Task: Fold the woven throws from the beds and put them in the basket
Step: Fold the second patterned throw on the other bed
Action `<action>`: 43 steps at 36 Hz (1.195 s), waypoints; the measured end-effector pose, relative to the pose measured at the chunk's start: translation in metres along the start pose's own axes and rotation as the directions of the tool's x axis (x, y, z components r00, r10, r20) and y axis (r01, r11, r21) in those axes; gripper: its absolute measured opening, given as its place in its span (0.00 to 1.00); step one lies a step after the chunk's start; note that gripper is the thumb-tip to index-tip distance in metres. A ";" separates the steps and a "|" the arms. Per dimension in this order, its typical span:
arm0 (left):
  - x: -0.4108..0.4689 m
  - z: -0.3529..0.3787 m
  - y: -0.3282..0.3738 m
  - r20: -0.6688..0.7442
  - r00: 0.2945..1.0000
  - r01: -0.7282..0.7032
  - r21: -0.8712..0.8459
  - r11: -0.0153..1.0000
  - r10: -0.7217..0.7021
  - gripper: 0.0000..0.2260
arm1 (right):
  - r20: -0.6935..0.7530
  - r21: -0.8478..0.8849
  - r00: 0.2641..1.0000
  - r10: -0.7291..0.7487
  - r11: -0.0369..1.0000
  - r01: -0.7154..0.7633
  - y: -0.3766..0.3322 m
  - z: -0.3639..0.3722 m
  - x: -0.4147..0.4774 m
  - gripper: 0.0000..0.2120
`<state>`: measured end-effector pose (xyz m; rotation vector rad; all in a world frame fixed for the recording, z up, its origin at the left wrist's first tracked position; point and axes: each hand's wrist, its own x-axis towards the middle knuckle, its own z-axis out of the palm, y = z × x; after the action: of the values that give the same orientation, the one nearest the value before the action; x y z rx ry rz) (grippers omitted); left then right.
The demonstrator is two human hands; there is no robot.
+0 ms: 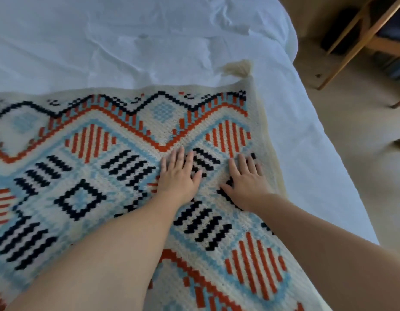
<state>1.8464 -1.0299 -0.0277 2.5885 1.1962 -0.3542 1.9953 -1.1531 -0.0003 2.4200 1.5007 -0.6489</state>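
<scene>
A woven throw (100,167), cream with orange, light blue and dark navy geometric patterns, lies spread flat across the bed (127,41). A cream tassel (241,66) sticks out from its far right corner. My left hand (178,176) rests palm down on the throw with fingers spread. Just to its right, my right hand (246,180) lies flat on the throw in the same way, near the throw's right edge. Neither hand grips the fabric. No basket is in view.
The bed has a rumpled white sheet, and its right edge (318,135) drops to a beige carpeted floor (363,131). A wooden chair frame (356,30) stands at the top right beside the bed.
</scene>
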 end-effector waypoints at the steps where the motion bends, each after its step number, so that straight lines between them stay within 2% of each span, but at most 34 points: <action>1: 0.005 0.010 -0.002 -0.028 1.000 -0.004 -0.007 1.000 0.004 0.29 | -0.010 -0.001 1.000 -0.004 1.000 0.004 0.001 0.001 0.008 0.37; 6: 0.011 0.047 -0.009 -0.156 0.988 -0.016 -0.006 1.000 0.015 0.29 | -0.047 -0.027 0.999 -0.009 1.000 0.008 0.014 -0.015 0.065 0.38; 13: 0.023 0.058 -0.013 -0.185 0.982 -0.041 -0.024 0.999 0.035 0.29 | -0.158 -0.040 0.987 0.018 0.999 -0.024 0.033 -0.070 0.157 0.38; 17: 0.027 0.062 -0.014 -0.179 0.983 -0.044 -0.015 0.999 0.040 0.30 | -0.278 -0.029 0.961 0.014 0.999 -0.023 0.032 -0.099 0.197 0.32; 20: 0.029 0.065 -0.015 -0.175 0.984 -0.046 -0.012 0.999 0.043 0.30 | -0.290 -0.078 0.957 0.011 0.996 -0.035 0.029 -0.114 0.213 0.35; 23: 0.030 0.067 -0.016 -0.181 0.982 -0.051 0.001 0.999 0.050 0.30 | -0.301 -0.140 0.954 -0.011 0.990 -0.033 0.031 -0.122 0.223 0.34; 27: 0.033 0.071 -0.017 -0.194 0.979 -0.056 0.010 0.998 0.057 0.31 | -0.243 -0.240 0.968 0.063 0.963 -0.123 0.034 -0.132 0.229 0.35; 29: 0.033 0.071 -0.019 -0.194 0.979 -0.060 0.017 0.998 0.062 0.31 | -0.255 -0.280 0.964 0.080 0.948 -0.153 0.034 -0.137 0.227 0.30; 32: 0.032 0.072 -0.020 -0.195 0.979 -0.064 0.023 0.998 0.067 0.30 | -0.361 -0.247 0.931 0.057 0.957 -0.154 0.035 -0.146 0.223 0.14; 35: 0.034 0.072 -0.020 -0.210 0.975 -0.068 0.016 0.998 0.070 0.30 | -0.333 -0.240 0.937 0.104 0.952 -0.191 0.039 -0.153 0.216 0.01; 38: 0.034 0.074 -0.020 -0.227 0.971 -0.073 0.017 0.997 0.075 0.30 | -0.286 -0.244 0.951 0.121 0.950 -0.195 0.049 -0.156 0.206 0.03; 43: 0.035 0.071 -0.021 -0.220 0.973 -0.062 0.025 0.998 0.066 0.30 | -0.300 -0.203 0.945 0.132 0.959 -0.199 0.067 -0.149 0.168 0.05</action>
<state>1.8447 -1.0162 -0.1089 2.7316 1.1794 -0.0647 2.1561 -0.9901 0.0474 2.4966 1.3563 -0.0853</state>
